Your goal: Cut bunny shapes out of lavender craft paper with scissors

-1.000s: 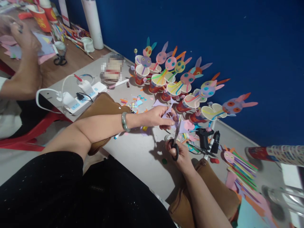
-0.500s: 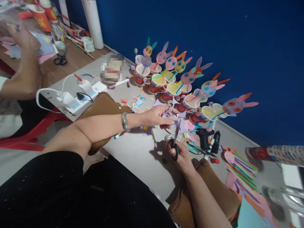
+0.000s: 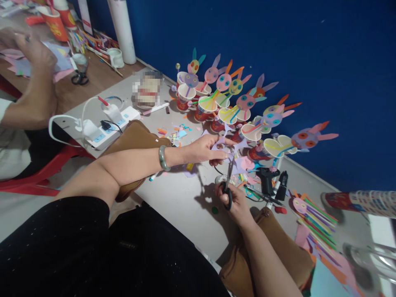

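Note:
In the head view, my left hand [image 3: 208, 149] pinches a piece of purple paper [image 3: 240, 145] with cut-out gaps and pointed corners. My right hand [image 3: 236, 203] grips a pair of black-handled scissors [image 3: 228, 194] by the loops, the blades pointing up to the paper's lower edge. Whether the blades are parted is hard to make out. Below the hands lies the grey tabletop [image 3: 182, 206], with paper scraps [image 3: 179, 134] scattered to the left. Close to the right hand rests a black glue gun [image 3: 266, 179].
Behind stand several paper cups [image 3: 208, 108] bearing rabbit-faced paper figures [image 3: 223, 82]. A power strip [image 3: 114, 128] with plugs and cables sits left. Brown cushions [image 3: 275, 239] lie at the table's edge. Stacked cups [image 3: 355, 201] lie at right. A co-worker's arm [image 3: 37, 90] is at upper left.
The purple paper has turned slightly in my left hand, and the scissors' blades have shifted a little against it. The co-worker's hands have moved slightly.

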Demonstrator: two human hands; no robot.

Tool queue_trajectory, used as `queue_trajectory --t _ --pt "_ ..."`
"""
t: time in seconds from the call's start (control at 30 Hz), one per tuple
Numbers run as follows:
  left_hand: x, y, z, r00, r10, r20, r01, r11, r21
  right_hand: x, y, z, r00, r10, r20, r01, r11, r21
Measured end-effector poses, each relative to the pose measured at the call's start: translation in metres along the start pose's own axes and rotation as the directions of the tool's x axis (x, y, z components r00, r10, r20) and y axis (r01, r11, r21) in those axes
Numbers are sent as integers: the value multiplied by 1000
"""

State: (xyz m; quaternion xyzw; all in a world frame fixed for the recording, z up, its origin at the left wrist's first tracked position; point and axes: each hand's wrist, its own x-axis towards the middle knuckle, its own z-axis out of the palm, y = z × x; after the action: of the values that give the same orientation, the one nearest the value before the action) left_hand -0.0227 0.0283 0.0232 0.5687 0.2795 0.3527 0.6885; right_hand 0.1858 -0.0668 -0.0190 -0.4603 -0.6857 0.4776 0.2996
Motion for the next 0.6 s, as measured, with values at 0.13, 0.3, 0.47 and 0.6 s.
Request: queue_trajectory --t 0.13,0.3,0.47,0.6 --pt "1 -1 -1 1000 -2 5 2 1000 -11 0 0 0 1000 -19 10 18 1000 8" --pt "1 -3 1 999 -18 30 17 999 29 0 0 0 1000 -3 6 2 999 34" --pt "1 -10 5 997 -44 63 34 988 148 0 5 0 1000 -22 -1 22 1000 19" --pt "1 -11 5 998 -28 50 19 985 170 -1 5 0 1000 -20 -11 21 999 32"
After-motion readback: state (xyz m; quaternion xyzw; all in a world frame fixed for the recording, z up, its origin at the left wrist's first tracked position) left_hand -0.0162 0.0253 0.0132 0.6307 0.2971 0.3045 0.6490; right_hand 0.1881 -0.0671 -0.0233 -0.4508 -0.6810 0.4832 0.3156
